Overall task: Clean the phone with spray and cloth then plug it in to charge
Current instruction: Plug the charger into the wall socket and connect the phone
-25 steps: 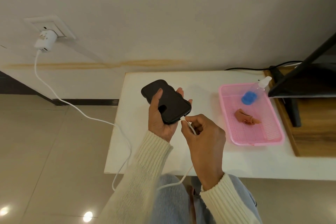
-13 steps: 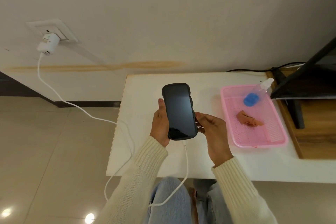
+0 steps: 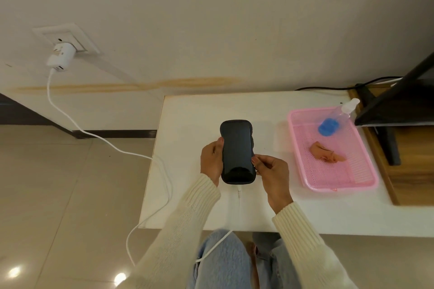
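1. Head view, hands: my left hand (image 3: 211,159) is wrapped round the phone (image 3: 237,151) from its left edge. My right hand (image 3: 272,171) is curled, its thumb tip pinching the phone's lower right edge.
2. The phone is held face up just above the surface (image 3: 199,112), screen dark. The white cable (image 3: 239,195) sits in its bottom port.
3. Step in hand, my guess: the plug is in, so confirm charging and set it down. To do it well I'd keep the plug straight, put no side load on the port, watch for the screen waking, then lower the phone flat with the cable slack.
4. The cable runs from the phone's bottom, off the surface edge and over my lap. It goes on left of the phone, up to the charger (image 3: 60,58) in the wall socket (image 3: 68,36). It could snag on my knee or the edge.
5. Right of the phone: pink tray (image 3: 366,185) holding the spray bottle (image 3: 331,123) and cloth (image 3: 325,155), so cleaning looks done.
6. Further right of the phone: a black stand (image 3: 387,148) on a wooden board (image 3: 413,171). Neither is in the way.
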